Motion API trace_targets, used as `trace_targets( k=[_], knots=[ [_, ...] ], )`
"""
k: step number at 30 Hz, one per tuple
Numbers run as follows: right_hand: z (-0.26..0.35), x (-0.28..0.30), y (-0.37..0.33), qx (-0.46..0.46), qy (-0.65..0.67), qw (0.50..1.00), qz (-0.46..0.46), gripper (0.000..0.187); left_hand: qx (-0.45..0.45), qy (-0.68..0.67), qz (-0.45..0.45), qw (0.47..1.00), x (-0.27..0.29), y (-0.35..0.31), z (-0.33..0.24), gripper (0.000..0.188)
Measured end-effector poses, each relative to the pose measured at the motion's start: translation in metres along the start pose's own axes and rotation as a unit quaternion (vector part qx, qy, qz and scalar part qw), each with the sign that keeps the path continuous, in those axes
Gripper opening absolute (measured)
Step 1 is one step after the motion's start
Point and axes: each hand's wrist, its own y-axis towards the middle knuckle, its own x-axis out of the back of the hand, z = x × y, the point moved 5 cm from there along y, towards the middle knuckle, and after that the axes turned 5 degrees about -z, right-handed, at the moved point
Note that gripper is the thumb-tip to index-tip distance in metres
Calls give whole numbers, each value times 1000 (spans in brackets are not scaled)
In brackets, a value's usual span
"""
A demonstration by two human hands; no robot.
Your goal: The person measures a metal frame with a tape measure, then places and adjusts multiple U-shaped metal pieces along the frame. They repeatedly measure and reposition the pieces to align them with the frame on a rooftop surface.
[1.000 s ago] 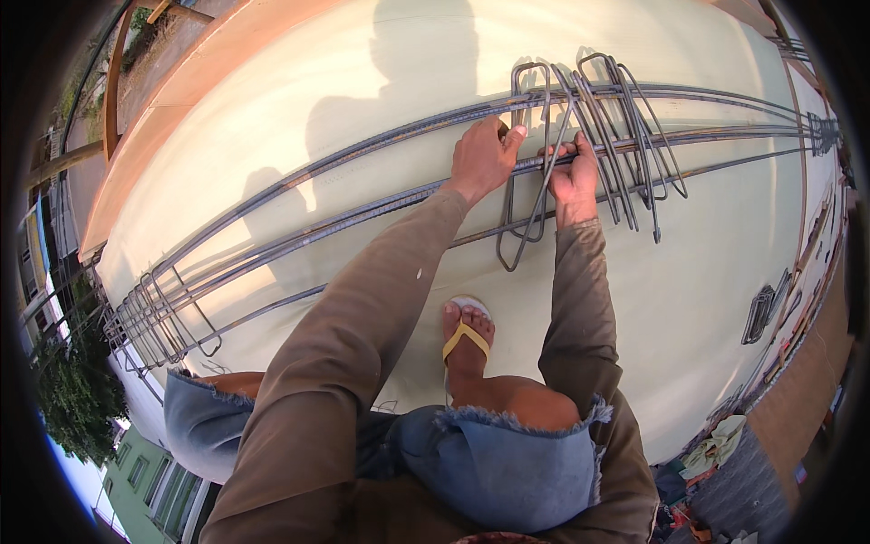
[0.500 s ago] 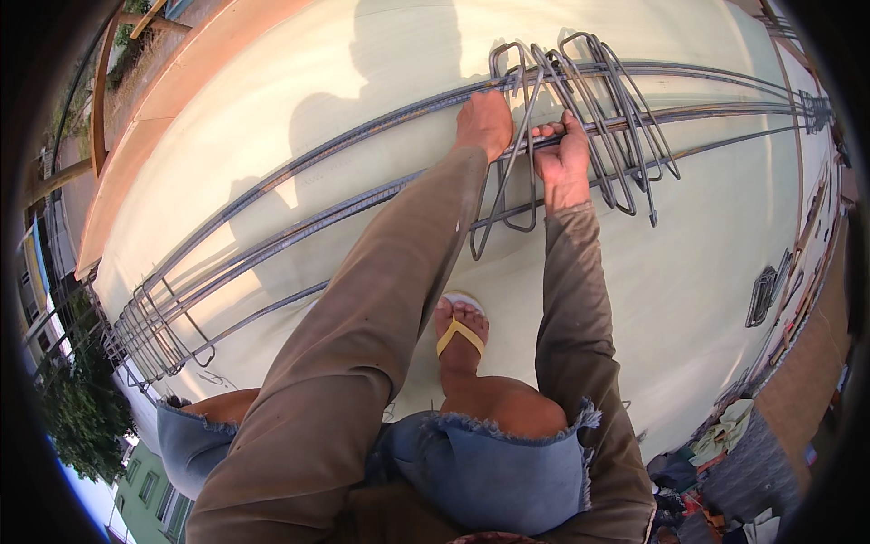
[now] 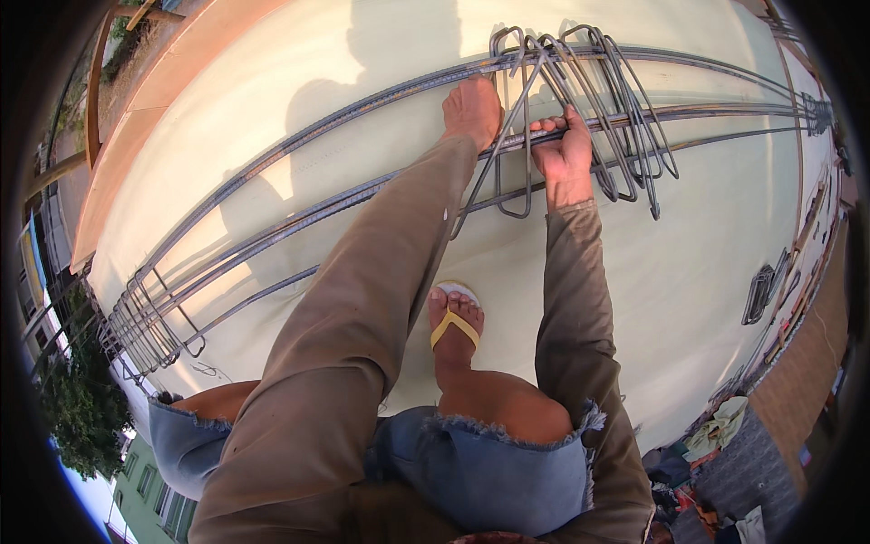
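Long steel rebars (image 3: 317, 210) run in a bundle from lower left to upper right across a pale flat surface. Several bent rebar stirrups (image 3: 625, 118) hang around them, bunched to the right of my hands. My left hand (image 3: 473, 111) is closed in a fist at the leftmost stirrup (image 3: 524, 186), seemingly gripping its side; the fingertips are hidden. Palm up, my right hand (image 3: 564, 154) curls its fingers round the middle rebars, between the leftmost stirrup and the rest of the bunch.
More stirrups (image 3: 149, 322) cluster at the bars' left end, others (image 3: 818, 113) at the far right end. Loose stirrups (image 3: 759, 295) lie on the right. My sandalled foot (image 3: 456, 319) stands below the bars. Cloth and clutter (image 3: 716, 431) lie at lower right; an orange-brown ledge (image 3: 145, 109) borders upper left.
My left hand has shifted slightly left and up, and the lower end of the leftmost stirrup has swung left. The upper bars have risen a little; my right hand stays on the middle bars.
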Motion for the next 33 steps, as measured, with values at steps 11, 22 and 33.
trace_targets(
  k=[11, 22, 33],
  knots=[
    [-2, 4, 2, -4, 9, 1000, -9, 19, 21, 33, 2, 999, 8, -5, 17, 24],
    [-7, 0, 9, 7, 26, 999, 19, 19, 86, -371, 105, 919, 61, -21, 17, 51],
    [-13, 10, 21, -6, 32, 999, 25, 16, 94, -390, -124, 908, 61, -24, 42, 45]
  ],
)
